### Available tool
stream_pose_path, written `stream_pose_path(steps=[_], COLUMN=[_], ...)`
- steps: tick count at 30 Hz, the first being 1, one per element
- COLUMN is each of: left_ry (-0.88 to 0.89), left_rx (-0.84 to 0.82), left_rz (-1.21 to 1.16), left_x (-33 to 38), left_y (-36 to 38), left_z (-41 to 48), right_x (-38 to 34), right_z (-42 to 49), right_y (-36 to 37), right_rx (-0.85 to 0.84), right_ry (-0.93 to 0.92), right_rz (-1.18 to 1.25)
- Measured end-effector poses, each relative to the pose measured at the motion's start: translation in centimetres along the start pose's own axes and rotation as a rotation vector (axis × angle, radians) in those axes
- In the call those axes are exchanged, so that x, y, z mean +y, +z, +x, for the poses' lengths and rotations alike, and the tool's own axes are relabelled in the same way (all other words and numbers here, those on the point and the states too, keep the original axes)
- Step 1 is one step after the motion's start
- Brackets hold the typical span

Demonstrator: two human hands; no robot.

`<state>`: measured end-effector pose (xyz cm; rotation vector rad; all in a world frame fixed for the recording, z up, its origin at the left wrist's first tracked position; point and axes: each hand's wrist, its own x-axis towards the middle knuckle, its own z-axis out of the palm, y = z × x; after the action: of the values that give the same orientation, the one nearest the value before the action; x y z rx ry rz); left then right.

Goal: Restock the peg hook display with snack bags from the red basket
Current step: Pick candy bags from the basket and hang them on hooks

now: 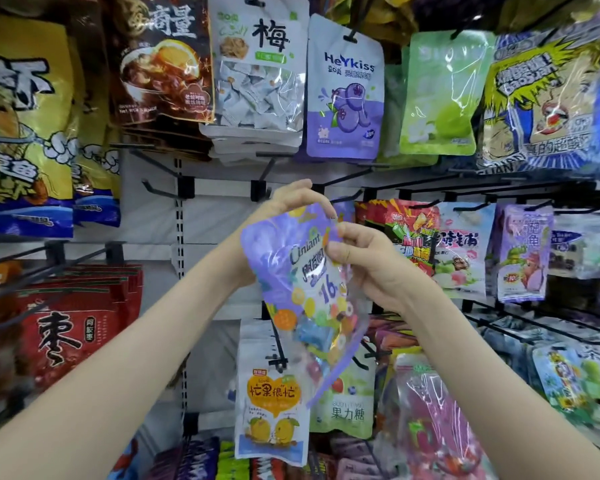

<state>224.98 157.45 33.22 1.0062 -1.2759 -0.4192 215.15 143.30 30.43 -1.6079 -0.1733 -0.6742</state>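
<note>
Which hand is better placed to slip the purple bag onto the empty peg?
Left, likely: the left hand holds the top of the purple bag, close beside the empty peg. The right hand pinches the bag lower, farther from it.

The pale purple blueberry pouch (pixel 345 88) reads "HeYkiss", the purple candy bag (pixel 302 271) shows "16", and the green fruit-candy pouch (pixel 347 410) reads "果力糖".

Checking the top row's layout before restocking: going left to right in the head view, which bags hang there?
Yellow bag, brown bag, white candy bag, purple HeYkiss bag, green bag, comic-face bag.
</note>
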Motion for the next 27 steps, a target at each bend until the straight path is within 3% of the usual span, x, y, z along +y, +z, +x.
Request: stream_pose_path(steps=[1,6,8,11,21,27], left_ry=[-0.015,-0.165,-0.145,-0.056,0.010,0.021], left_rx=[-0.046,0.036,0.036,0.172,0.328,0.390], left_rz=[-0.040,-0.200,-0.079,0.125,0.224,0.284], left_x=[-0.1,-1.2,-2.3,-3.3,-4.1,-4.2], left_y=[-0.2,-2.3,-2.1,-0.3,1.7,2.1], left_z=[0.1,0.7,0.5,0.8,4.3,5.7], right_x=[-0.2,-0.9,-0.7,-0.5,-1.5,-1.1], right_z=[-0.1,-0.9,-1.0,-1.1,0.1,1.1], right_y=[-0.3,-2.4,-2.7,-2.5,-3.2,-3.4], right_rx=[0.033,0.209,0.276,0.297,0.585,0.701], right_ry=[-0.030,-0.017,-0.023,-0.053,-0.222,-0.153], right_rz=[0.023,0.055,0.041,-0.035,-0.177,-0.255])
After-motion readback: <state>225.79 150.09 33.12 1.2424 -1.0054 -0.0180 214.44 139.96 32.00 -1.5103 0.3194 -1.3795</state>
